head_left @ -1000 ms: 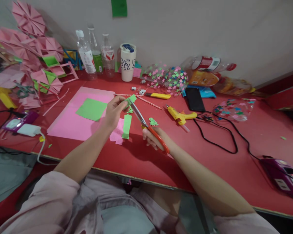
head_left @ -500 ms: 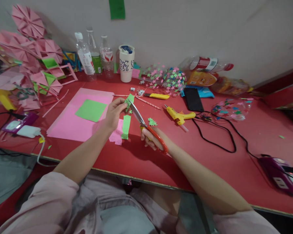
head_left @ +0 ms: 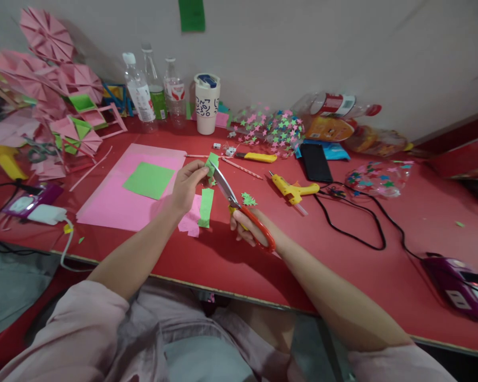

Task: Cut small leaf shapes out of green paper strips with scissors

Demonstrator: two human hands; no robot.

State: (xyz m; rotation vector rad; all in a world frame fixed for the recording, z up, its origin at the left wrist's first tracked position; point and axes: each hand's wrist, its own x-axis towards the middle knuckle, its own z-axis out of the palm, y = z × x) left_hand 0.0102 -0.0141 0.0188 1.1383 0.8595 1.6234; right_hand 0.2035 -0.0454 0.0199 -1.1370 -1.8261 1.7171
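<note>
Pinched in the fingers of my left hand [head_left: 190, 183] is a small piece of green paper [head_left: 212, 159]. My right hand [head_left: 245, 225] is closed round the handles of the scissors [head_left: 258, 228], red with some yellow on the inner side. Their blades point up and left and reach the green paper's edge. Below the blades lie a green paper strip [head_left: 205, 208] and pink paper scraps [head_left: 190, 217]. A little pile of green cut pieces [head_left: 248, 199] sits right of the blades. Left of my left hand, a green paper square [head_left: 148, 180] rests on a large pink sheet [head_left: 107, 207].
Right of the scissors are a yellow glue gun [head_left: 292, 188], a black phone [head_left: 316, 162] and a looping black cord [head_left: 352, 245]. A yellow cutter knife [head_left: 257, 157], a cup [head_left: 206, 106] and bottles [head_left: 139, 95] stand or lie behind. Pink folded paper pieces [head_left: 48, 34] crowd the left.
The green paper in my left hand has shifted slightly, with a bit now hanging lower beside the blades. Both hands stay almost in place.
</note>
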